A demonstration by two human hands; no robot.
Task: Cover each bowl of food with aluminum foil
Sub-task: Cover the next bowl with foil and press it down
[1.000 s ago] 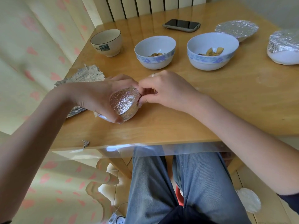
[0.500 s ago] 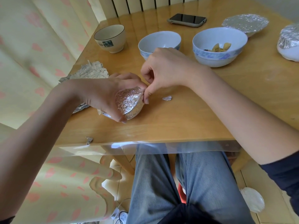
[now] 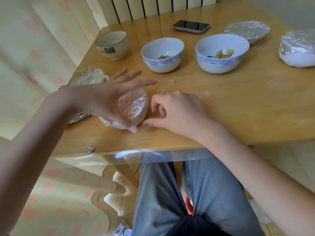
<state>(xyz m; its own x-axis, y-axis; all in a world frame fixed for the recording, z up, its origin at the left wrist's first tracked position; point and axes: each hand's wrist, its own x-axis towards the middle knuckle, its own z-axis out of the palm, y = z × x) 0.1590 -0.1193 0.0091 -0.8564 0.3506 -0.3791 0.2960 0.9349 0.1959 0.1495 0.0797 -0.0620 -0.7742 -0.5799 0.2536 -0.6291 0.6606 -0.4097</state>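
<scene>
A small bowl wrapped in crinkled aluminum foil [image 3: 133,106] sits tilted near the front left of the wooden table [image 3: 238,108]. My left hand [image 3: 102,97] lies over its left side with the fingers straight and spread, and the thumb touches the bowl's near edge. My right hand [image 3: 179,113] rests just right of the bowl, fingers loosely curled and holding nothing, thumb tip close to the bowl's base. Two blue-flowered bowls of food stand uncovered behind: one at the middle [image 3: 162,65], one to its right [image 3: 221,63]. Two foil-covered bowls stand at the far right [image 3: 247,29] [image 3: 298,43].
A cream bowl [image 3: 111,48] stands at the back left. Crumpled foil sheets [image 3: 90,79] lie at the left edge, partly behind my left arm. A phone [image 3: 190,26] lies at the back. Small foil scraps lie mid-table [image 3: 173,80] and at the front edge [image 3: 90,149].
My left hand has loosened from gripping the wrapped bowl and spread its fingers. My right hand has let go of the foil edge and dropped to the table beside the bowl.
</scene>
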